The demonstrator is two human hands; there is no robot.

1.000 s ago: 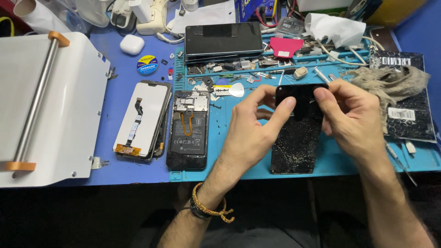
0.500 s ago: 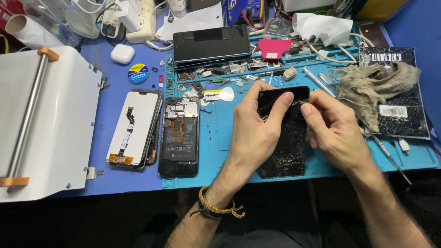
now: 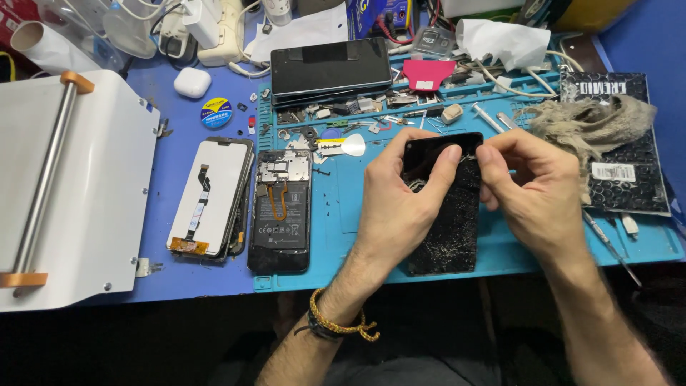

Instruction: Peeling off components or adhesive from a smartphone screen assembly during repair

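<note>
From my head camera, looking down: my left hand [image 3: 400, 207] and right hand [image 3: 532, 193] meet over a black phone screen panel with crazed, shattered glass [image 3: 446, 236]. It lies lengthwise on a teal silicone repair mat [image 3: 343, 214], its top end lifted between my hands. My left fingers [image 3: 439, 168] are pressed together around that top edge; my right fingers [image 3: 500, 161] pinch its corner, probably to steady the brittle glass while I work at it.

To the left, on the blue tabletop [image 3: 179, 121], lie a detached display with a white back and orange flex cable [image 3: 207, 196] and an opened black phone body showing its battery [image 3: 281, 211], set side by side, apparently kept clear of the broken glass.

A round blue and yellow sticker-topped reel [image 3: 215, 113] sits near a white earbud case [image 3: 192, 82]. On the right, a black booklet with a white rectangular label [image 3: 622, 171] lies under a frayed beige rag [image 3: 593, 125]. A white laminating machine with a steel roller [image 3: 64, 186] fills the far left.
</note>
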